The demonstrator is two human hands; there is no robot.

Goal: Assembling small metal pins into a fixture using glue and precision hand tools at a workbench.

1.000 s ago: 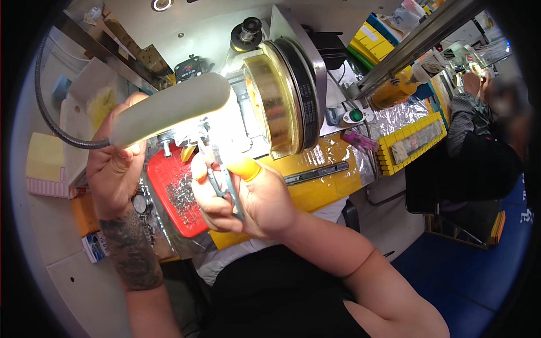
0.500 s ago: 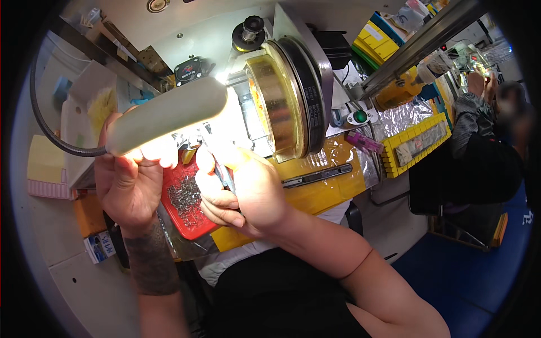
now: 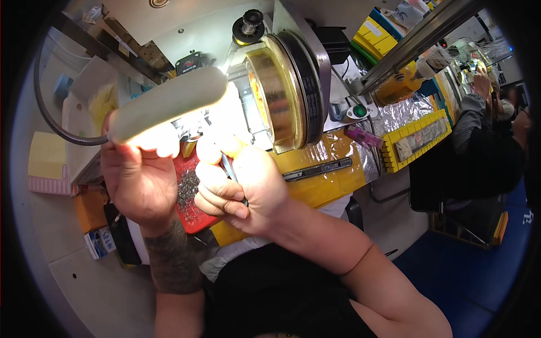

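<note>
Below a long, glowing lamp head (image 3: 169,106), my left hand (image 3: 141,183) is raised with its fingers curled together. The lamp and its glare hide what those fingers pinch. My right hand (image 3: 248,183) closes around slim grey metal tweezers (image 3: 228,167), their tips lost in the bright light. Both hands are close together, above a red tray (image 3: 197,225) of small metal pieces (image 3: 187,190). My right wrist crosses over a yellow mat (image 3: 321,188).
A round, clear-walled machine part (image 3: 276,98) with a black rim stands just beyond my right hand. A black bar (image 3: 318,169) lies on the mat. Farther right are a green button (image 3: 359,111), a purple block (image 3: 363,137) and a yellow ridged tray (image 3: 417,138). Another person (image 3: 479,141) sits at far right.
My left hand has shifted slightly right and down, covering more of the red tray. The right hand has turned a little, and less of the tweezers' tips shows.
</note>
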